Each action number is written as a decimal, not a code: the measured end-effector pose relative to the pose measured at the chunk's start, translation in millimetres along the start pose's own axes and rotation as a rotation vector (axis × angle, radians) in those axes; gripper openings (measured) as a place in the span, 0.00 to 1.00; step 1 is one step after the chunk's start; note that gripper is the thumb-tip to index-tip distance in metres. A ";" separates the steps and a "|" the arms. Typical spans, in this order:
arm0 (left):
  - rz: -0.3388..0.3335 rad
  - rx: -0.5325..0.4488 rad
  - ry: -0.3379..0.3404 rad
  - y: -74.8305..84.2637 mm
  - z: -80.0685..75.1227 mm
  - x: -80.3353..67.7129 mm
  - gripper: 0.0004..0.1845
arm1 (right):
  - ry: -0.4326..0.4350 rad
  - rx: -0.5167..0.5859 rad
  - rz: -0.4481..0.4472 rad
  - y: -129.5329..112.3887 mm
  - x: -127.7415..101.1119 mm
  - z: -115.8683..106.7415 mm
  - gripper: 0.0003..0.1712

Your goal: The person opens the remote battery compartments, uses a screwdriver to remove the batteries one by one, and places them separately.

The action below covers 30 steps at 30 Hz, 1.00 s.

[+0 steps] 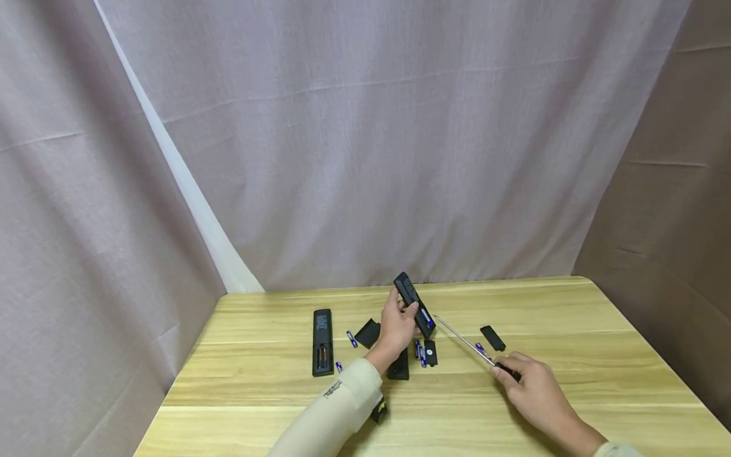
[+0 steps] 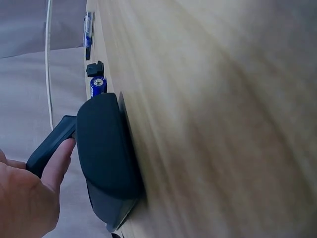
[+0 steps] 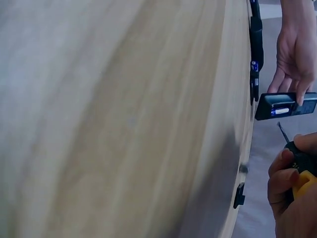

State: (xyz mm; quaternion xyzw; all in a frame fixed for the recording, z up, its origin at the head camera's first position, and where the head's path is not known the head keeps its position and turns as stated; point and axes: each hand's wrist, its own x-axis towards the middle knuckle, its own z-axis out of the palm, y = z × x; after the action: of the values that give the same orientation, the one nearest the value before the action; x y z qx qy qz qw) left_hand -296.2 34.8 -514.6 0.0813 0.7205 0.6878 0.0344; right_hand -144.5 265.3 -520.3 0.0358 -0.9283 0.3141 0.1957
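My left hand [image 1: 396, 327] grips a black remote control [image 1: 407, 289] above the table, tilted, its back toward me. Its battery compartment is uncovered, and a blue and silver battery [image 3: 280, 111] lies inside. In my right hand [image 1: 533, 387] is a screwdriver [image 1: 465, 341] with a black and yellow handle [image 3: 299, 163]. The long metal shaft points up and left, and its tip is close to the compartment end of the remote. Below my left hand lies another black remote [image 1: 400, 369], partly hidden by the wrist. In the left wrist view, a dark rounded case end [image 2: 106, 144] fills the middle.
A third remote [image 1: 322, 336] with an uncovered compartment lies at the left. Black battery covers [image 1: 431, 353] and several blue batteries [image 1: 351, 339] are scattered around. Another cover [image 1: 493, 337] lies at the right, and a black and yellow object [image 1: 379, 410] sits beside the left sleeve. Curtains surround the wooden table [image 1: 257, 393].
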 end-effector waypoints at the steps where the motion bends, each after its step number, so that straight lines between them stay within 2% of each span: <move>1: 0.001 0.000 0.002 -0.1 -0.5 -0.3 0.19 | 0.002 0.001 0.002 0.6 0.3 0.1 0.12; 16: -0.013 -0.061 0.008 -3.0 -7.4 -1.7 0.23 | -0.009 0.003 0.037 8.3 3.2 0.1 0.12; 22: -0.029 -0.108 -0.033 -5.3 -4.8 -1.9 0.24 | -0.016 0.009 0.048 5.3 3.4 -3.1 0.14; 25: -0.023 -0.107 -0.049 -6.5 -4.7 -1.1 0.23 | -0.028 0.010 0.052 4.7 2.8 -3.4 0.13; 30: -0.024 -0.093 -0.031 -3.7 -6.3 0.8 0.24 | -0.042 -0.010 0.032 5.3 1.2 -3.2 0.11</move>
State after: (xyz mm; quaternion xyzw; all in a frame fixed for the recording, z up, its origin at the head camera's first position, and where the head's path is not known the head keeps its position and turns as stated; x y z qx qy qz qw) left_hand -298.3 28.6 -517.9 0.0819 0.6879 0.7189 0.0576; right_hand -145.5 271.5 -520.5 0.0268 -0.9343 0.3115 0.1714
